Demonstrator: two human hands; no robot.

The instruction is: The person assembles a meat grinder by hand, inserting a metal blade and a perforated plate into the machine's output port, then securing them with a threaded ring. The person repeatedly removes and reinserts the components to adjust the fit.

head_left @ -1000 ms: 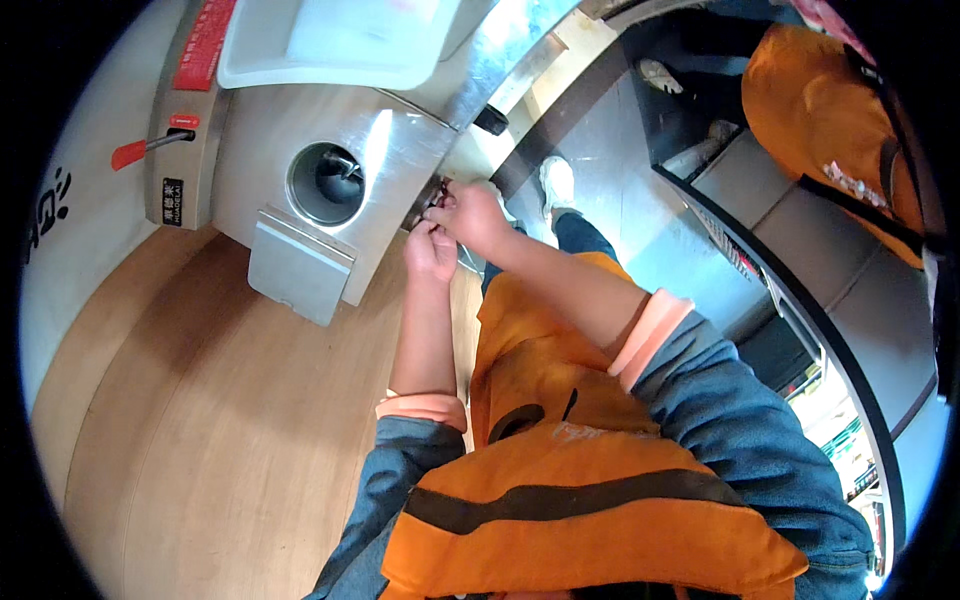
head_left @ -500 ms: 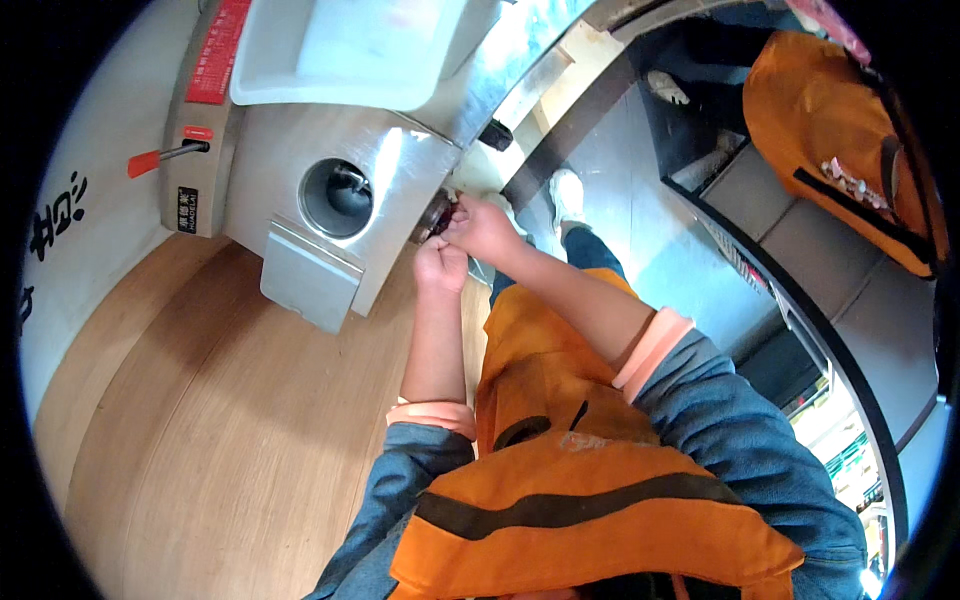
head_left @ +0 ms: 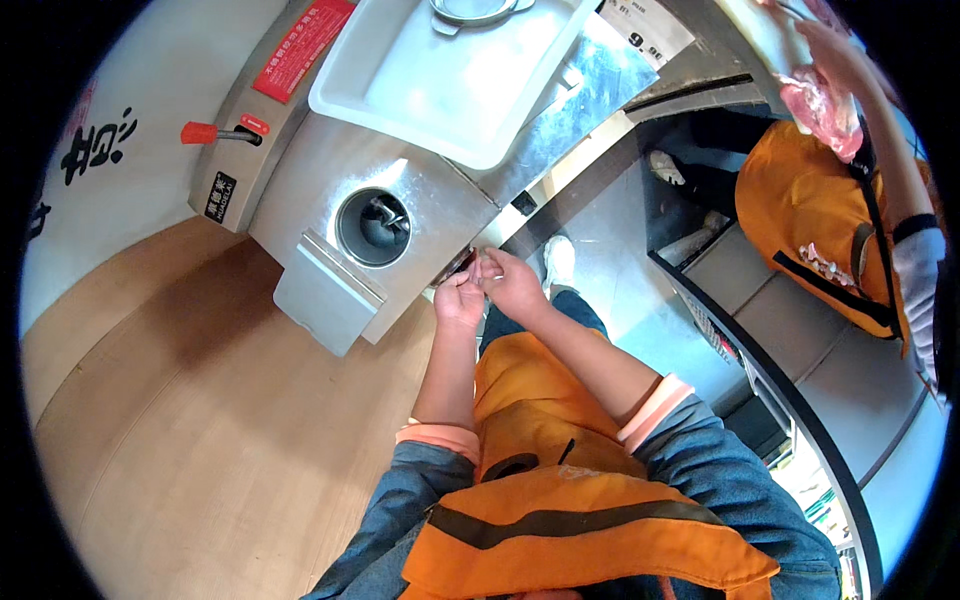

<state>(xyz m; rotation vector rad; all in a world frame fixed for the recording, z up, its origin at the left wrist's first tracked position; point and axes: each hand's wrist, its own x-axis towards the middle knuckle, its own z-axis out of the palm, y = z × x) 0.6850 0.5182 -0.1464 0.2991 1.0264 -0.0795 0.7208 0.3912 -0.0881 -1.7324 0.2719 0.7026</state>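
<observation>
A stainless-steel meat grinder stands ahead of me, with its metal blades showing inside the round opening. By its near right side, at the dark round outlet, my two hands meet. My left hand is closed, its fingertips pinched close to the outlet. Beside it, my right hand also pinches, its fingers against those of the left. Something small and pinkish shows between the fingertips, too small to name. A hinged metal flap hangs below the opening.
A white plastic tub holding a round metal part rests on the grinder. A red-handled lever sticks out at left. On the right, a co-worker's hand is near raw meat. A black-edged counter curves along the right.
My view has shifted, so the grinder appears lower and further right. My hands stay together at the outlet, fingers slightly repositioned. The co-worker's arm and the raw meat have come into view.
</observation>
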